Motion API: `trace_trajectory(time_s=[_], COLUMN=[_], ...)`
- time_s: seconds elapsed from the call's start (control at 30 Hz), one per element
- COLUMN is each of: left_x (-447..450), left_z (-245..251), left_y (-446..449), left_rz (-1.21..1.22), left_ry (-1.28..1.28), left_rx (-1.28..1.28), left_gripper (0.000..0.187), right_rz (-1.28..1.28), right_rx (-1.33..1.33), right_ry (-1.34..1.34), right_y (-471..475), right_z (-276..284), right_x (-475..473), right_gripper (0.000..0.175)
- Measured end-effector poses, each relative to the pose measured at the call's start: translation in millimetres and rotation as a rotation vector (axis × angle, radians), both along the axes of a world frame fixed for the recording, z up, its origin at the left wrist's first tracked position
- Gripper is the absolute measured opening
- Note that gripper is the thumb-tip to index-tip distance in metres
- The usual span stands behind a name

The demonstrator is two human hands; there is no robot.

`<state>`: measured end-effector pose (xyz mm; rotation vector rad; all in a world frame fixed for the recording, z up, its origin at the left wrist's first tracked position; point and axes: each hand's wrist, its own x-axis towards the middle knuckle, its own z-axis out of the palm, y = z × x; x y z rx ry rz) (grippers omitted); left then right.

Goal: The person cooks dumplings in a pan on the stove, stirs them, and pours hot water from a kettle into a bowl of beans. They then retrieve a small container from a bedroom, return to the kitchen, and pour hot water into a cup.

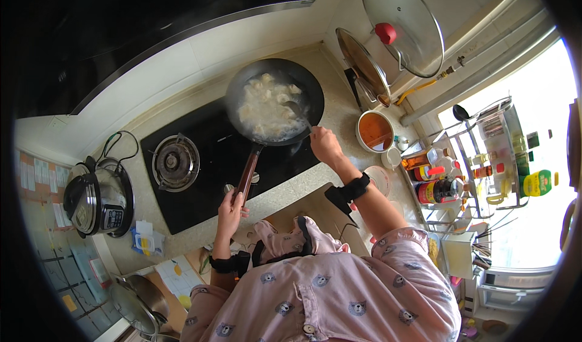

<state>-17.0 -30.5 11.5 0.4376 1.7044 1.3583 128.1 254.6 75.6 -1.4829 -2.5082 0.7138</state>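
A dark wok sits on the right side of the black gas hob, with pale food pieces in bubbling, steaming liquid. My left hand is around the lower end of the wok's reddish-brown handle. My right hand, at the wok's lower right rim, grips a metal utensil; its rounded end is among the food. Steam and liquid partly hide that end. A white bowl of orange-red liquid stands to the right of the wok.
An unlit-looking burner and an electric pressure cooker are at left. Glass lids stand against the right wall, above a small cup. A metal rack with sauce bottles is at far right. The range hood overhangs the back.
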Motion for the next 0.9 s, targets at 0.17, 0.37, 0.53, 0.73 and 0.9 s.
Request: trace_trajectory(time_s=[0.17, 0.37, 0.53, 0.73, 0.9], left_x=[-1, -2, -4, -10, -18], left_z=[1, 0, 1, 1, -1], left_y=[4, 0, -6, -10, -9], left_rz=[-0.002, 0.006, 0.002, 0.005, -0.032], left_ry=[-0.064, -0.074, -0.035, -0.076, -0.082], left_rx=[-0.035, -0.02, -0.024, -0.019, -0.022], left_gripper=[0.044, 0.044, 0.044, 0.044, 0.043], right_rz=[-0.003, -0.069, 0.073, 0.191, 0.178], right_rx=[-0.174, -0.501, -0.143, 0.216, 0.281], right_ry=[0.223, 0.377, 0.31, 0.041, -0.11], right_y=[-18, -16, 1, 28, 36], right_z=[-9, -20, -32, -40, -37], right_x=[-9, -36, -58, -64, -53], right_gripper=[0.021, 0.023, 0.017, 0.028, 0.033])
